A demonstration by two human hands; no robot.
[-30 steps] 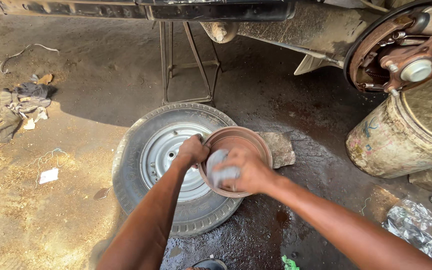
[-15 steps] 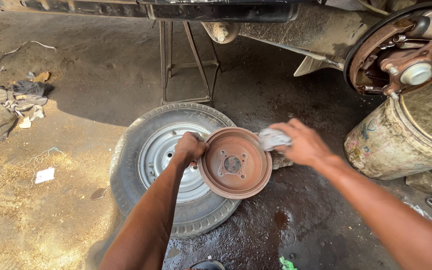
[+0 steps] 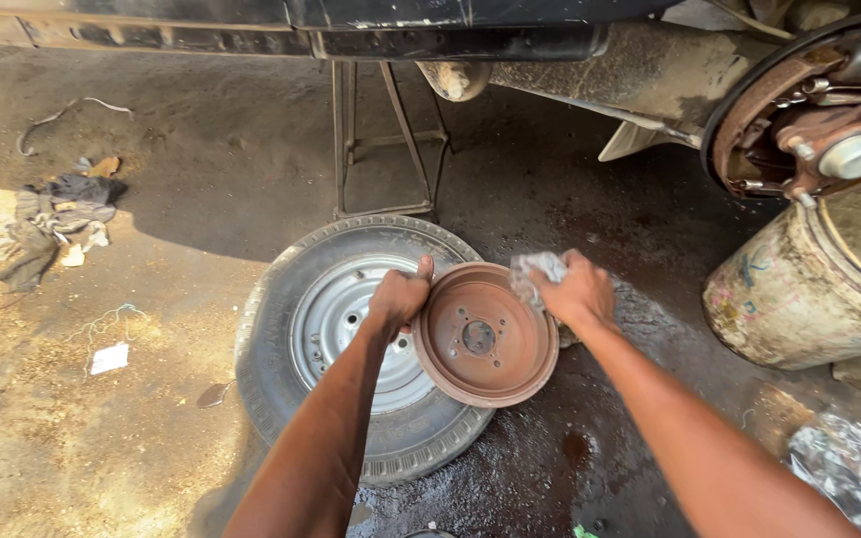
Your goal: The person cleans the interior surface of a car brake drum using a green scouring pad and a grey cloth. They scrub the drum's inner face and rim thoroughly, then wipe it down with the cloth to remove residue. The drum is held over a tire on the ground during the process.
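On the stained workshop floor, I see, from the left: a heap of rags (image 3: 52, 221) lying in the sun beside a scrap of white paper (image 3: 110, 358). Nearer the middle a tyre (image 3: 351, 344) lies flat on the ground, its grey steel rim facing up. A metal stand (image 3: 383, 149) rises just behind it, under the dark body of the car (image 3: 450, 20).

My left hand (image 3: 399, 297) curls over the left edge of a rusty drum (image 3: 485, 336), fingers closed on its lip, thumb pointing up. The drum rests partly on the tyre's right side and tilts its open face towards the camera, showing the bolt holes and centre bore.

My right hand (image 3: 575, 291) clutches a crumpled pale cloth (image 3: 535, 274), fingers pressed together around it, at the drum's upper right rim; whether the cloth actually touches the metal I cannot quite tell.

Further right, a grimy barrel (image 3: 809, 294) stands tilted on the wet, oily ground. Above it the bare hub (image 3: 844, 149) shows its studs and brake parts. Crumpled plastic (image 3: 844, 463) lies at the lower right corner.
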